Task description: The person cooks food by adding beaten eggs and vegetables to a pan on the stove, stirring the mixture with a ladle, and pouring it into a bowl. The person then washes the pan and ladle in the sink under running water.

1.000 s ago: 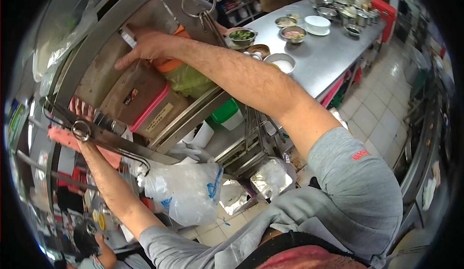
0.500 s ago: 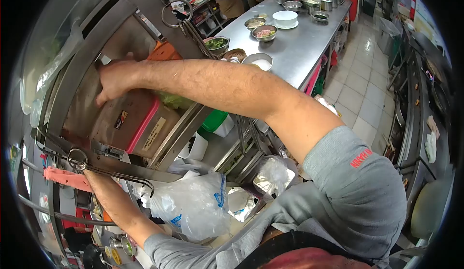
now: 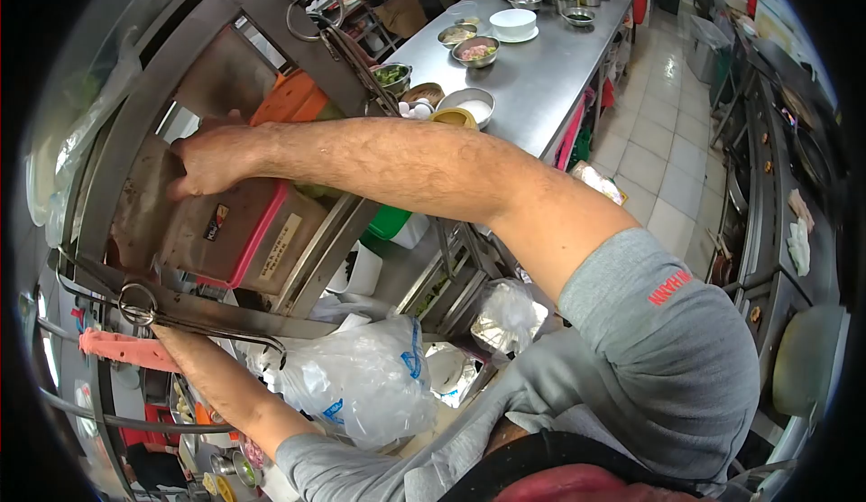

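The person's right hand (image 3: 212,157) lies at a large, cloudy grey-brown plastic container (image 3: 144,186) on a stainless-steel shelf (image 3: 311,276). Its thumb stands apart from the fingers, some of which are hidden. The left forearm (image 3: 230,389) passes under the shelf's near rail; the left hand is hidden behind it, so its state cannot be told. Just beside the cloudy container sits a clear plastic box with a pink rim (image 3: 257,236), bearing a paper label, and past it an orange plastic container (image 3: 290,98). A clear plastic bag with blue print (image 3: 361,380) hangs below the shelf.
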